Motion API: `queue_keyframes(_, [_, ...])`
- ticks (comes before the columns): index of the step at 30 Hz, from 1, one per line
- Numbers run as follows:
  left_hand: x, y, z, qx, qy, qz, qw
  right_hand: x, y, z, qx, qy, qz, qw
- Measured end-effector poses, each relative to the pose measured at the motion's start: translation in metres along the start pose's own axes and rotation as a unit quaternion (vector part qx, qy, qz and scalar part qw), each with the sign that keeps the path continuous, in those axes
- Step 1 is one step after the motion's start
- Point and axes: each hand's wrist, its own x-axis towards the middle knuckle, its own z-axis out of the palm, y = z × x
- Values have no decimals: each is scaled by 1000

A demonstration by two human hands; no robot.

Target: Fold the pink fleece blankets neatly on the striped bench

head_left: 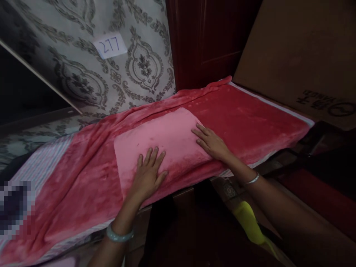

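A folded pink plush cloth [164, 133] lies flat on a red plush blanket [236, 111]. My left hand [148, 171] rests on the near left part of the pink cloth, its fingers spread. At the cloth's right edge my right hand [210, 141] lies with fingers stretched out, palm down. Neither hand grips anything. The near side of the pink cloth looks rumpled and darker. Under the blanket a striped sheet [50, 159] shows at the left end and along the near edge.
Patterned wallpaper [144, 63] with a paper marked 277 [111, 45] stands behind the bed. A dark red door panel [205, 40] and a large cardboard box [300, 55] are at the back right. Something yellow [249, 221] sits below my right forearm.
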Motion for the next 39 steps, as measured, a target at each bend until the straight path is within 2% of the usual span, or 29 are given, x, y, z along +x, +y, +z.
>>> queue_keyframes(3, [0,1,-6,-14,-1,-7,1000,1,3,-2,-7,-3,-2,1000])
queue_keyframes(6, [-12,2,-14,-12,29,-18,999,1,-5,-12,-27,15,4,1000])
queue_keyframes(8, [-26,5,-19,4,68,-28,997,-1,-24,-19,-43,47,0,998])
queue_keyframes(10, [-44,10,-21,24,101,-33,994,-4,-54,-21,-47,62,-35,996])
queue_keyframes(14, [-69,22,-14,48,122,-56,990,-10,-119,-7,-36,-8,-172,984])
queue_keyframes(16, [-73,24,-6,58,118,-83,988,-11,-139,7,-34,-50,-202,978])
queue_keyframes(18, [-75,25,2,66,116,-108,985,-12,-147,18,-37,-80,-200,976])
queue_keyframes(21, [-75,23,10,68,114,-118,984,-13,-145,27,-44,-101,-191,975])
queue_keyframes(24, [-75,21,14,58,121,-103,986,-10,-131,21,-49,-109,-185,975])
queue_keyframes(26, [-76,20,14,51,129,-97,986,-6,-113,11,-60,-103,-154,981])
queue_keyframes(30, [-76,20,15,47,134,-100,985,-4,-60,-9,-85,-66,-43,993])
queue_keyframes(33, [-76,21,16,48,144,-103,983,-12,-32,-12,-93,-33,-5,995])
queue_keyframes(39, [-76,21,18,45,143,-109,983,-25,-33,1,-103,35,-1,994])
